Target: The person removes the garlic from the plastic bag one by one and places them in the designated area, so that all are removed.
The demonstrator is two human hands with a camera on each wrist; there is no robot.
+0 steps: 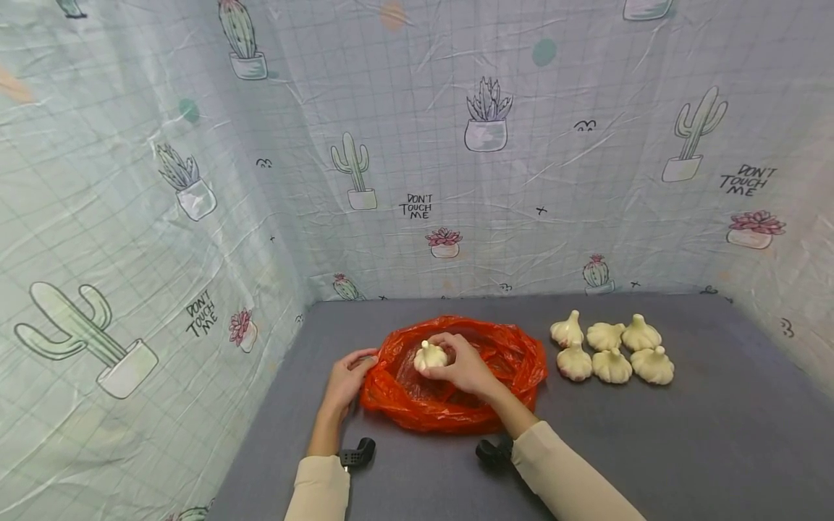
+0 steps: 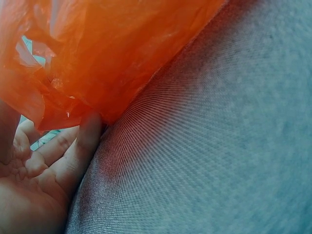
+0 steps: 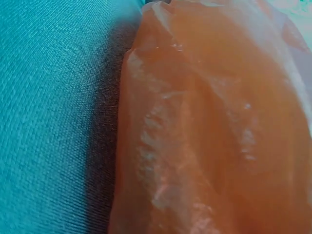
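Observation:
A red plastic bag [image 1: 449,422] lies on the table with its mouth spread wide. Over its opening, my right hand [image 1: 470,367] holds a garlic bulb [image 1: 430,357] between thumb and fingers, stem up. At the bag's left side my left hand [image 1: 345,382] pinches the rim between thumb and fingers. In the left wrist view, the fingers of that left hand [image 2: 46,165] meet the lower edge of the orange-looking bag [image 2: 112,53], which hides some fingertips. The bag [image 3: 209,122] fills much of the right wrist view, where the right hand is hidden.
Several garlic bulbs [image 1: 611,365] stand in two rows on the grey table [image 1: 730,434], right of the bag. A cactus-print curtain [image 1: 404,166] encloses the back and sides. Black wrist-worn devices [image 1: 358,454] sit near both sleeves.

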